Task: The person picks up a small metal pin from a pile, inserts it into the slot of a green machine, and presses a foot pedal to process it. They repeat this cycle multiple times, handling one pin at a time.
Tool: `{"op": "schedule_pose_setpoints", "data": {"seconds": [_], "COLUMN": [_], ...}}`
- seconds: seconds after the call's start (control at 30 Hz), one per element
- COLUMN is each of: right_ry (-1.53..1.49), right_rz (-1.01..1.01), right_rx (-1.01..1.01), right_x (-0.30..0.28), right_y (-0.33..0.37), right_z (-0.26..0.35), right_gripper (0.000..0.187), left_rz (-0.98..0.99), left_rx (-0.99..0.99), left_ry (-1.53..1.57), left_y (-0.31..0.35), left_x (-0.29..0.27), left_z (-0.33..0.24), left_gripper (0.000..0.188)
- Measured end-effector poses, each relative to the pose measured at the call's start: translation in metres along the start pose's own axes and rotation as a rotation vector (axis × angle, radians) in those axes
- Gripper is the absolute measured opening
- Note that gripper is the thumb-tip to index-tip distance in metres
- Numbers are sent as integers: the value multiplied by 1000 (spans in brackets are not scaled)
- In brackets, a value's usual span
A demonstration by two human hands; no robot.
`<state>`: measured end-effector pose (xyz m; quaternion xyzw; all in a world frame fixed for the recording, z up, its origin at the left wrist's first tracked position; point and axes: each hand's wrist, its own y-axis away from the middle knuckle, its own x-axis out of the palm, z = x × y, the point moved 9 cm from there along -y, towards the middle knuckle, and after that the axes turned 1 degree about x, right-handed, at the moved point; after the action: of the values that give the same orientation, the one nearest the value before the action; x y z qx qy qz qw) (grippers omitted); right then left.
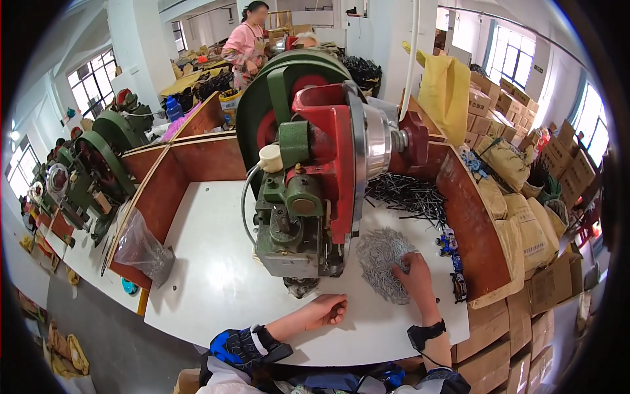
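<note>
A heap of small grey metal pins (380,256) lies on the white table (210,249), right of a green and red press machine (289,226). My right hand (415,274) is at the right side of this heap, its fingers bent together and touching the pins. What they pinch is hidden. In front of the press, my left hand (328,310) is held just above the table with its fingers curled closed. Whatever it might hold is out of sight. Behind the heap lies a pile of thin black rods (410,197).
Red-brown boards (209,157) wall the table's sides and back. Small blue and black items (449,243) lie by the right wall. A clear plastic bag (141,246) hangs at the left. Cardboard boxes (485,331) are stacked at right. A person in pink (244,44) stands behind the press.
</note>
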<state>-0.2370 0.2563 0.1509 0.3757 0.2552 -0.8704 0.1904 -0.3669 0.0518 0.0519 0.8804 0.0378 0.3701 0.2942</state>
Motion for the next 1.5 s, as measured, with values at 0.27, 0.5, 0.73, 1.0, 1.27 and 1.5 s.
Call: {"op": "schedule_pose_setpoints", "data": {"seconds": [0.27,0.5,0.73,1.0,1.27,1.5], "right_ry": [-25,-57,-75,-134,-198,-271], "right_rz": [-2,-4,-7,21,52,69], "right_rx": [-1,26,71,97,133,117], "right_x": [9,9,10,2,3,6], "right_y": [0,-2,0,0,-2,-3], "right_z": [-18,-15,-27,-18,-19,-26], "right_gripper": [25,23,22,21,26,28], "left_rz": [18,24,48,34,48,36], "left_rx": [14,113,81,85,112,98], "left_ry": [-145,-314,-324,-326,-333,-338], "left_y": [-3,0,-2,-1,-4,-1], "left_x": [2,5,6,5,3,2], "left_z": [1,-1,2,2,1,1], "left_gripper": [26,29,28,27,26,24]}}
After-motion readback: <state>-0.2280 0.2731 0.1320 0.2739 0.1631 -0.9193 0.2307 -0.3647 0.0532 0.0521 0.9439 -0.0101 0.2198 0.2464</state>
